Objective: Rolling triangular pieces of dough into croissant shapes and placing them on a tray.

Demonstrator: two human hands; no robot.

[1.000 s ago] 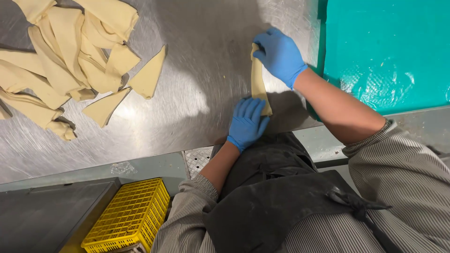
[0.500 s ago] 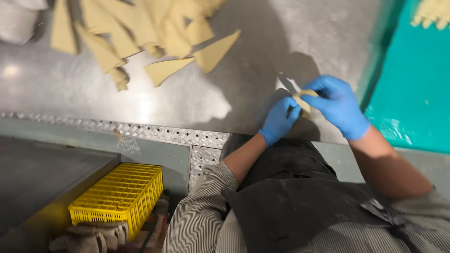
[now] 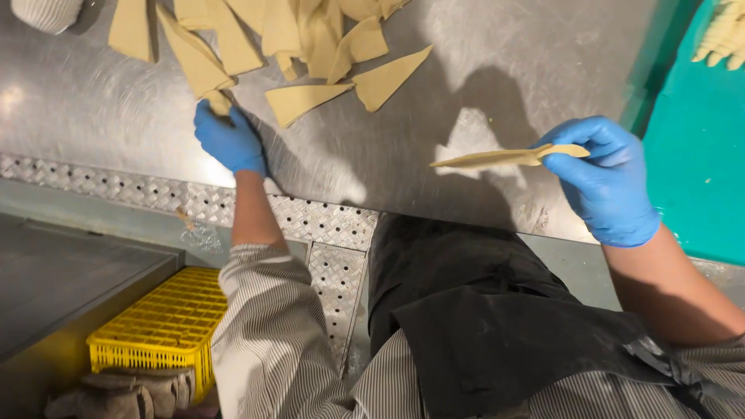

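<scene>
Two blue-gloved hands work over a steel table (image 3: 466, 116), which serves as the landmark for all that follows. No package, label or sign shows; the nearest to a container is a yellow crate (image 3: 159, 326) with a slotted lid, low down beside the table's front edge on the left, with dark bundles (image 3: 116, 392) lying just before it.

Held above the table's right part, the right hand (image 3: 609, 182) pinches a dough strip (image 3: 504, 157) between thumb and fingertips, the fingers narrowly closed on its thick end. The strip is a long, thin wedge. Its long axis runs nearly level, side to side, and its pointed tip faces left, toward the table's middle, tilted slightly downward. It hangs in the air clear of the steel, casting a shadow on the table beneath.

Over the table's left part, the left hand (image 3: 229, 140) reaches to a dough pile (image 3: 256, 31) at the far edge. Its fingers curl shut on the lower tip of one long triangle (image 3: 198, 66), which slants up and to the left from the grip. Two more cut triangles (image 3: 349, 89) lie flat just right of that hand, points outward.

Beyond the table's right side sits a teal board (image 3: 698, 155), with pale rolled pieces (image 3: 722, 35) at its far corner. A perforated strip (image 3: 186, 198) runs along the table's near edge.
</scene>
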